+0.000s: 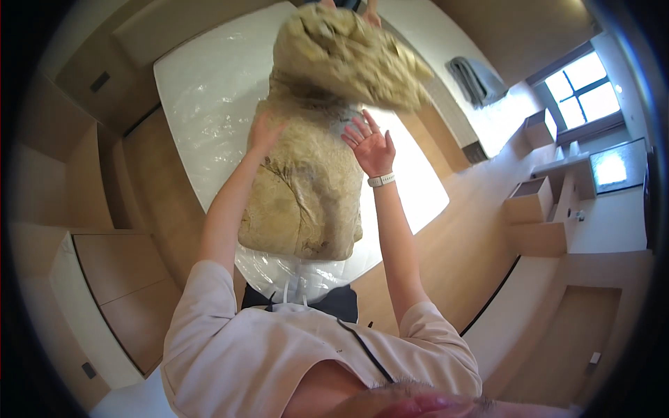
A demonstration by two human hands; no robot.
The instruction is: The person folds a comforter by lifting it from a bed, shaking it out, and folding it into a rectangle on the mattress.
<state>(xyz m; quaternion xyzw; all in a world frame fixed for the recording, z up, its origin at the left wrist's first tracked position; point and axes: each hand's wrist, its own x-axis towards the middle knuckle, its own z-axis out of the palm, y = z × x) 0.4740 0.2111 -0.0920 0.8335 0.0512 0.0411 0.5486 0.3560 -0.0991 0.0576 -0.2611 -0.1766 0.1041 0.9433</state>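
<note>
A bulky beige-yellow folded cloth bundle (296,202), perhaps a quilt or blanket, lies in front of me on a plastic-wrapped mattress (202,90). Its crumpled far part (341,56) is raised and blurred by motion. My left hand (265,134) is over the bundle's left edge, blurred, with thumb and fingers apart; whether it touches the cloth I cannot tell. On the right, my right hand (373,145) is open, palm up and fingers spread, beside the bundle and holding nothing. A white-banded watch sits on that wrist.
Another person's hand (373,12) shows at the far edge, behind the raised cloth. Farther right, a grey folded item (477,80) lies on a second white mattress (446,35). Wooden cabinets (115,279) stand at left; a desk with an open drawer (529,198) is at right.
</note>
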